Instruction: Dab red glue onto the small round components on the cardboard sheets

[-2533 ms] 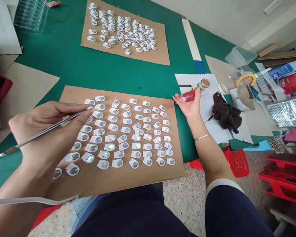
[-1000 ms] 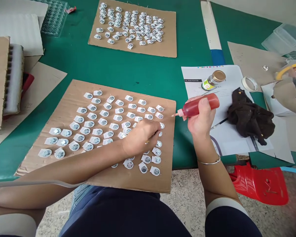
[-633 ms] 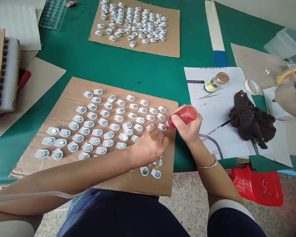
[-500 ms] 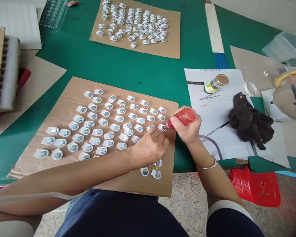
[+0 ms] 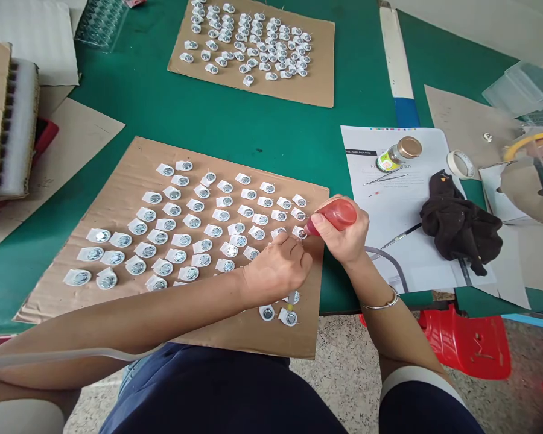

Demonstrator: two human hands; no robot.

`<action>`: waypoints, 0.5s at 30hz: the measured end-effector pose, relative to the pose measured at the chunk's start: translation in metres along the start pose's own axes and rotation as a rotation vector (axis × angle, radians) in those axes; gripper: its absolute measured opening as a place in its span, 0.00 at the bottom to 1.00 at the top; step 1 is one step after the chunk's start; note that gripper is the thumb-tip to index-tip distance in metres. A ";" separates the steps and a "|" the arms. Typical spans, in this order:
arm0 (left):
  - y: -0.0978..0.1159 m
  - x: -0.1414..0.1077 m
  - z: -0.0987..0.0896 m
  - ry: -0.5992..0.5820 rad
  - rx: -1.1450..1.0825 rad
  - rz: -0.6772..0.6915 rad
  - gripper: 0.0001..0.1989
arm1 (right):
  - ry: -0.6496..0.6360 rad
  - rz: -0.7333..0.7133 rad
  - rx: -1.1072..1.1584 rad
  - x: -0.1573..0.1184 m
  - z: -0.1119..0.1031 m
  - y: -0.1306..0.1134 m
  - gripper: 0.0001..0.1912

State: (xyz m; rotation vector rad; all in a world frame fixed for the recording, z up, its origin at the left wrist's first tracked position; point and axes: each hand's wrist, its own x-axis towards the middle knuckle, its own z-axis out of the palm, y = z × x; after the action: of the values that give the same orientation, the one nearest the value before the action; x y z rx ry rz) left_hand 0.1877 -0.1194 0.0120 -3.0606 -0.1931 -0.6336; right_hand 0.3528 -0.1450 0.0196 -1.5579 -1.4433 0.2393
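At the cardboard [image 5: 117, 190], our right hand [image 5: 347, 238] grips a rounded, translucent red bottle [image 5: 342, 213], our left hand [image 5: 278, 266] a slim tool [image 5: 290, 305].

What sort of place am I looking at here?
Probably a small workshop for hand assembly or craft work. The green table bears two cardboard sheets set with many small round pieces, and the right hand holds a red bottle at one of them.
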 end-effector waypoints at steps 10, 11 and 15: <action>-0.001 0.001 -0.002 -0.023 -0.021 -0.009 0.10 | 0.017 0.005 0.003 0.000 0.001 0.003 0.09; -0.001 0.001 -0.002 -0.024 -0.024 -0.011 0.10 | 0.016 0.006 0.004 0.000 0.001 0.003 0.09; -0.001 0.001 -0.002 -0.027 -0.027 -0.011 0.11 | -0.004 0.012 0.018 0.000 0.000 0.002 0.08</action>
State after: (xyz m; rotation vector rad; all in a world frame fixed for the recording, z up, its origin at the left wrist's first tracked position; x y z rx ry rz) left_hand 0.1877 -0.1181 0.0146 -3.0978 -0.2030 -0.6012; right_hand 0.3540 -0.1445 0.0177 -1.5527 -1.4314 0.2624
